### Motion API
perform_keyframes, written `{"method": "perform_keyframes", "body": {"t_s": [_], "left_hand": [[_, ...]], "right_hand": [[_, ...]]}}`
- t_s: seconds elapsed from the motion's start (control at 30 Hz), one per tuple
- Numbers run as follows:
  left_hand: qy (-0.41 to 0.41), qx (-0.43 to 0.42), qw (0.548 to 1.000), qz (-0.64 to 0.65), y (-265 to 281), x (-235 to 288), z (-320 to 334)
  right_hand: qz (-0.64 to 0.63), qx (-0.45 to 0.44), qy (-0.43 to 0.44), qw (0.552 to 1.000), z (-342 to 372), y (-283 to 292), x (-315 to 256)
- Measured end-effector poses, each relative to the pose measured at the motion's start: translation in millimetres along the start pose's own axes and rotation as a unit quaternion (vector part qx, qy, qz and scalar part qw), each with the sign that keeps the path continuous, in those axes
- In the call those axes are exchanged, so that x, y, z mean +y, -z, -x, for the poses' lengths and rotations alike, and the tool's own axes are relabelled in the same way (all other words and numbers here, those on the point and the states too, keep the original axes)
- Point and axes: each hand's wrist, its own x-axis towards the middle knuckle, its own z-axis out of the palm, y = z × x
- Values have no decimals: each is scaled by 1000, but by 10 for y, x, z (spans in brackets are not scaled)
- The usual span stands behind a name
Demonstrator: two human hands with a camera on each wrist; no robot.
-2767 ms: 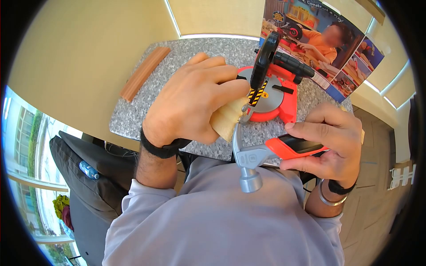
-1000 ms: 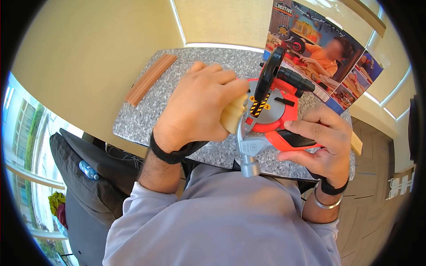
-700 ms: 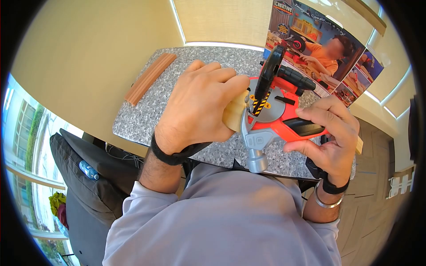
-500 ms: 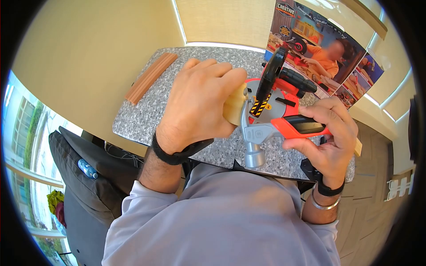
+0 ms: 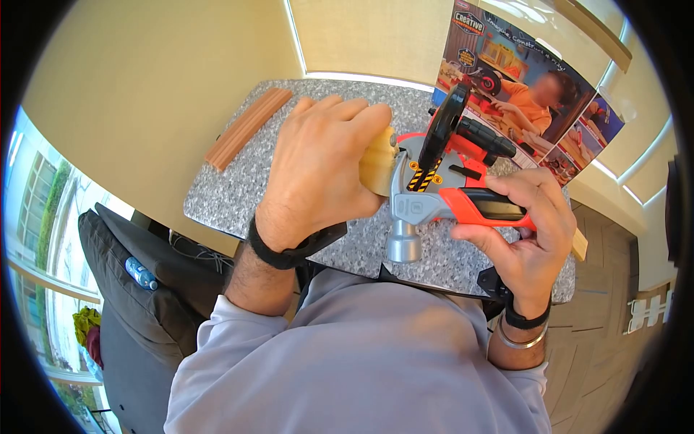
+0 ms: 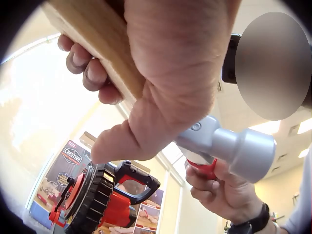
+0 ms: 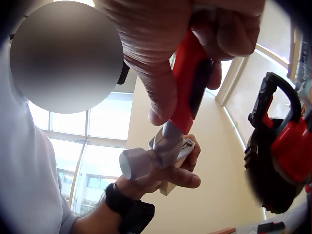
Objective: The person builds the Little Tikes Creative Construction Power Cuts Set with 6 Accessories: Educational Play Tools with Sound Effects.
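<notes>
In the head view my left hand (image 5: 318, 163) grips a pale wooden block (image 5: 374, 168), its fingers wrapped over the far side. The thumb lies along the near side, as the left wrist view shows of the block (image 6: 97, 41). My right hand (image 5: 533, 224) holds a toy claw hammer (image 5: 421, 207) by its red and black handle, between thumb and fingers. The hammer's silver claw reaches up to the block's right end, where a small grey piece (image 5: 393, 139) shows. Its round striking face points toward my body. A red and black toy miter saw (image 5: 444, 130) stands just beyond.
A brown grooved plank (image 5: 247, 129) lies at the left back of the speckled grey table (image 5: 217, 195). The printed toy box (image 5: 499, 79) stands behind the saw. A pale wood piece (image 5: 580, 246) shows past my right hand, and a dark cushioned seat (image 5: 137, 282) is at the left.
Both hands have shifted a little away from my body, with block and hammer still held. The hammer head has swung up and forward, off my lap and over the table, its claw staying by the block.
</notes>
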Motion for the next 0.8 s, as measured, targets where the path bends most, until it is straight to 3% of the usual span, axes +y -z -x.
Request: {"method": "perform_keyframes", "body": {"t_s": [0.17,0.47,0.6,0.67,0.8], "left_hand": [[23,65,997,34,-66,41,-3],[69,89,993,31,-121,103,4],[70,86,993,40,-119,130,-2],[51,24,993,105,-73,132,-3],[4,28,996,85,-101,84,6]], "right_hand": [[6,23,-9,1000,21,-16,9],[23,51,-6,998,18,-37,9],[36,56,-5,998,16,-36,21],[37,55,-2,998,13,-50,26],[24,66,-11,997,12,-63,38]]}}
